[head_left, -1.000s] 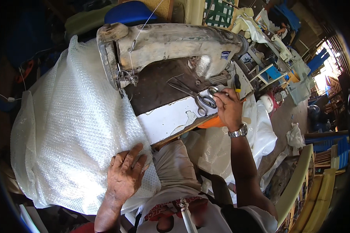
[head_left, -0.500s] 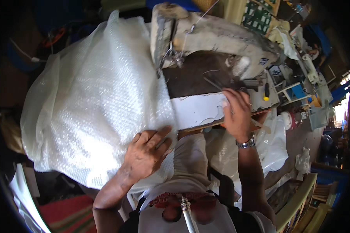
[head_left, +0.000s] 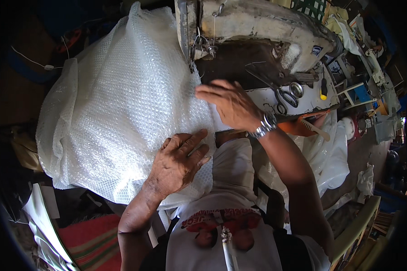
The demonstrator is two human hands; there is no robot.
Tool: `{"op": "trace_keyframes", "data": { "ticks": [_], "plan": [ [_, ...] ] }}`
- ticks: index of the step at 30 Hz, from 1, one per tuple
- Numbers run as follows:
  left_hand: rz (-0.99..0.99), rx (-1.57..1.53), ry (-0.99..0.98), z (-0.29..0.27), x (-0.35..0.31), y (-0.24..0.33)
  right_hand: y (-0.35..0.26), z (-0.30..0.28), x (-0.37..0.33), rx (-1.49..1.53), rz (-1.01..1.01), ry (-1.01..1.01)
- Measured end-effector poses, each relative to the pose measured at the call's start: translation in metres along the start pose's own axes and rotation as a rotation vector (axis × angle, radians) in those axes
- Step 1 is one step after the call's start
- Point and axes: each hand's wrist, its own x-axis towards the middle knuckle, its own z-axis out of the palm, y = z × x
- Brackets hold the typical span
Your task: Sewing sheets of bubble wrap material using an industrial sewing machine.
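Observation:
A big sheet of clear bubble wrap [head_left: 113, 113] drapes over the left side of the worktop and down to my lap. My left hand [head_left: 176, 163] lies on its near right part, fingers spread and slightly bent. At the wrap's right edge, below the needle area of an old, worn sewing machine [head_left: 267, 27], my right hand [head_left: 233, 106] reaches with its fingers stretched out. Their tips touch or nearly touch the wrap. Scissors [head_left: 281, 95] with dark handles lie right of that hand, beside a round metal piece [head_left: 296, 89].
A yellow-and-black screwdriver [head_left: 324, 88] lies at the worktop's right end. Below it, an orange holder [head_left: 297, 127] has a pale comb-like tool [head_left: 315, 129] sticking out. More clear plastic [head_left: 330, 165] hangs at the right. A striped red cloth [head_left: 88, 239] is at lower left.
My right hand has left the scissors and moved left to the bubble wrap's edge. The scissors now lie on the worktop. My left hand stays on the wrap. The view has shifted slightly.

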Motion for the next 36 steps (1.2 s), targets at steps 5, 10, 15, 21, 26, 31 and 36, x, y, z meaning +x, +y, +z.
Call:
{"op": "trace_keyframes", "data": {
  "ticks": [5,10,15,21,26,31,36],
  "plan": [
    [-0.075,-0.218,0.028,-0.005,-0.001,-0.004,-0.033,-0.004,-0.062,0.112,-0.076,0.03],
    [-0.047,-0.25,0.01,-0.004,0.019,0.006,-0.034,-0.008,-0.083,0.183,-0.004,0.172],
    [-0.108,-0.26,-0.033,-0.014,0.005,0.015,-0.044,0.021,-0.086,0.261,-0.045,0.275],
    [-0.13,-0.38,-0.091,-0.017,0.002,0.034,-0.051,0.034,-0.1,0.088,-0.058,0.312],
    [0.0,-0.285,-0.172,-0.026,0.008,0.031,-0.059,0.062,-0.104,-0.001,-0.012,0.444],
    [-0.451,-0.52,-0.16,-0.064,0.046,-0.038,-0.071,0.068,-0.092,0.017,0.002,0.563],
    [0.171,0.474,-0.002,-0.015,0.103,-0.26,-0.068,0.048,-0.086,-0.078,-0.134,0.584]
  ]
}}
